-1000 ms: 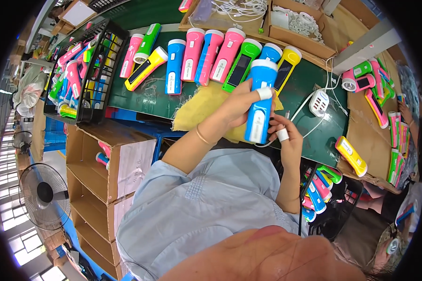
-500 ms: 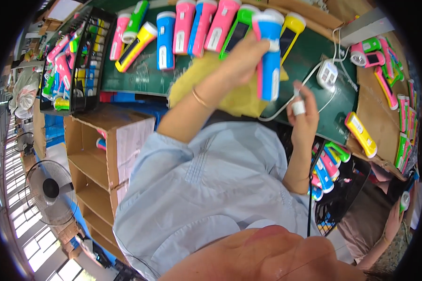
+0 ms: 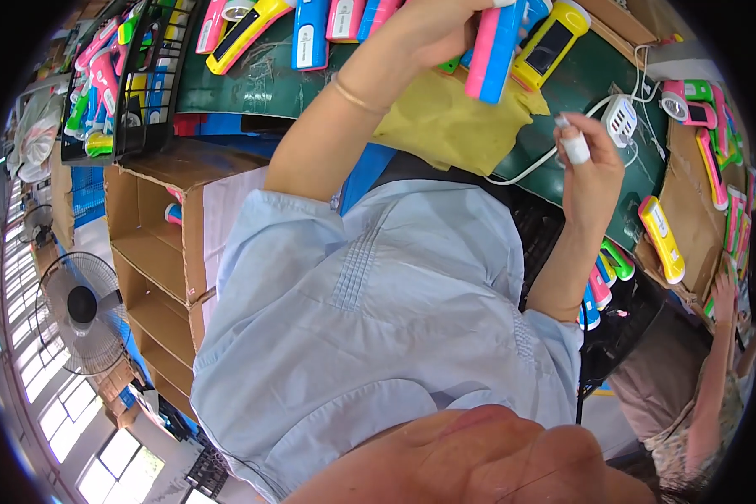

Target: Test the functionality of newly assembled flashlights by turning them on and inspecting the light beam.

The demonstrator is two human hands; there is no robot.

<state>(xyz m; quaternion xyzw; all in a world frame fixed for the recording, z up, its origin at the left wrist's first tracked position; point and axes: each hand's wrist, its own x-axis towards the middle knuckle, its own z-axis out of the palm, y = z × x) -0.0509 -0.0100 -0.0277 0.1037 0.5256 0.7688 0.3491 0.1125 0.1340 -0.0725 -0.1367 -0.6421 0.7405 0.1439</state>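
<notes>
Slightly aslant in long axis, blue-and-pink flashlight inside firm left-hand grip, lower end toward shirt

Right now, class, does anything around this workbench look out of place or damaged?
Mildly, yes. One yellow flashlight lies by itself at the right, apart from the flashlights set side by side across the green table. The yellow cloth looks rumpled, its right edge ragged.
</notes>
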